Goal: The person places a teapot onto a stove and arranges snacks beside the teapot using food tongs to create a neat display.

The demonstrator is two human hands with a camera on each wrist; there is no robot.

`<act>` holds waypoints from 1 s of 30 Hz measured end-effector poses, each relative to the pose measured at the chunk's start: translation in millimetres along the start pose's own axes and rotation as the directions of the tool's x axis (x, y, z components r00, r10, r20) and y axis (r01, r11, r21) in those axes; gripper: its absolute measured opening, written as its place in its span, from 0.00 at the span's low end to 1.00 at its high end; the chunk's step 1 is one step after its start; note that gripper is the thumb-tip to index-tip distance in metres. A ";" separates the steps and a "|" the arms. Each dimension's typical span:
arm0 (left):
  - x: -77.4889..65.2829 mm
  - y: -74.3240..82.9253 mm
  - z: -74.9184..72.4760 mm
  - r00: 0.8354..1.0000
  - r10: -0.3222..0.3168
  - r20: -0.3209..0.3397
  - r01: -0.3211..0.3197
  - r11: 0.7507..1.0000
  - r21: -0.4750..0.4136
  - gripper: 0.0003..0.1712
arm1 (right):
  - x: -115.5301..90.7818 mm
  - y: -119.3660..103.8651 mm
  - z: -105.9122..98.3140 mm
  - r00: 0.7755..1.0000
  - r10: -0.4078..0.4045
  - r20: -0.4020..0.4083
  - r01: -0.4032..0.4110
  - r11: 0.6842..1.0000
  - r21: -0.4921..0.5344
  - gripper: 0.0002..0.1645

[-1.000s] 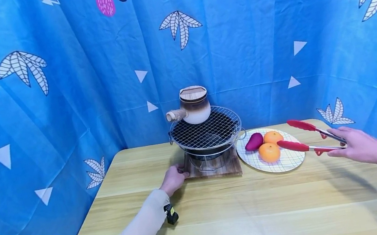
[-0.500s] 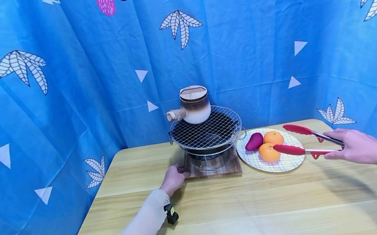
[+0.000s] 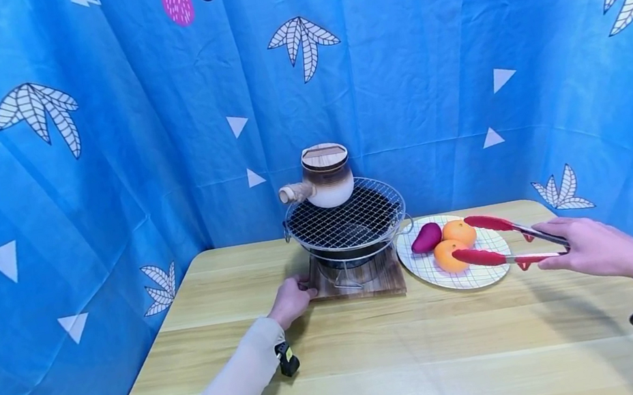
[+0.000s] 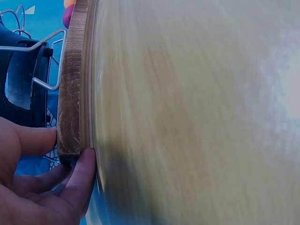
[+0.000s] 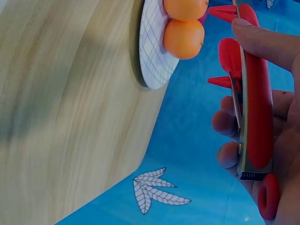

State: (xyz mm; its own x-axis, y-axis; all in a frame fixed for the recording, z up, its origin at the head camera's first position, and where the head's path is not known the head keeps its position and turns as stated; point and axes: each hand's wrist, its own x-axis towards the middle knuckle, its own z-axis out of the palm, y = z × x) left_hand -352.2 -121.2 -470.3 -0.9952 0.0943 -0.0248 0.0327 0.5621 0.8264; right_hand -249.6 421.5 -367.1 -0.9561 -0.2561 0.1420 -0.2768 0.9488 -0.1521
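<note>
My right hand (image 3: 592,249) holds red-tipped tongs (image 5: 258,93), their two arms spread apart. In the head view the tong tips hang over the right side of a plate (image 3: 485,278); the lower tip overlaps the front orange (image 3: 449,256). Behind it lie another orange (image 3: 460,231) and a purple fruit or vegetable (image 3: 426,238). My left hand (image 3: 292,301) pinches the near left corner of a wooden board (image 4: 70,108), thumb on one face and fingers at the other. On this board stands a small grill with a round wire grate (image 3: 352,226).
A clay pot (image 3: 330,185) with a wooden lid and a side handle pointing left sits at the back of the grate. The light wooden table (image 3: 379,360) is bordered by a blue patterned curtain (image 3: 408,72) at the back and sides.
My right hand has moved slightly left with the tongs, bringing their tips over the plate and the front orange. My left hand, the grill and the fruit stay where they were.
</note>
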 end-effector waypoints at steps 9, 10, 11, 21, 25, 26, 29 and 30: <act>2.4 -0.9 1.4 1.000 0.006 -0.007 -0.005 1.000 0.016 0.23 | 5.0 -8.3 2.3 0.999 -0.038 0.002 0.038 0.999 -0.012 0.53; 2.4 -1.1 1.6 1.000 0.003 -0.006 -0.003 1.000 0.015 0.23 | 5.5 -8.9 2.6 0.999 -0.040 0.003 0.040 0.999 -0.011 0.53; 2.6 -1.4 1.6 1.000 0.006 -0.004 -0.006 1.000 0.018 0.23 | 6.0 -9.4 3.0 0.999 -0.041 0.004 0.041 0.999 -0.010 0.52; -1.1 -0.2 0.4 0.999 0.029 -0.013 -0.029 0.999 0.031 0.22 | 10.0 -10.8 7.3 0.999 -0.050 0.022 0.050 0.998 -0.029 0.51; -0.7 0.8 0.5 1.000 0.025 -0.016 -0.025 0.999 0.028 0.22 | 11.9 -13.1 9.1 0.998 -0.058 0.023 0.059 0.998 -0.038 0.49; -0.5 0.6 0.7 1.000 0.014 -0.016 -0.014 1.000 0.011 0.22 | 12.3 -13.6 9.5 0.998 -0.058 0.024 0.058 0.998 -0.038 0.48; 0.9 0.0 0.8 1.000 0.013 -0.010 -0.013 1.000 0.011 0.23 | 14.1 -14.9 11.2 0.998 -0.055 0.026 0.056 0.998 -0.041 0.47; 1.2 -0.3 0.8 1.000 0.013 -0.009 -0.013 1.000 0.012 0.23 | 14.8 -15.1 11.8 0.998 -0.053 0.027 0.054 0.998 -0.041 0.47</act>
State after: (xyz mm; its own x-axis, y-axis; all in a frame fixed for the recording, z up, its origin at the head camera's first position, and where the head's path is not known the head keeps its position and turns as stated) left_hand -353.4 -120.6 -471.1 -0.9955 0.0945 -0.0093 0.0465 0.5703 0.8201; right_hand -260.7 401.1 -374.3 -0.9422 -0.3112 0.1238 -0.3243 0.9402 -0.1042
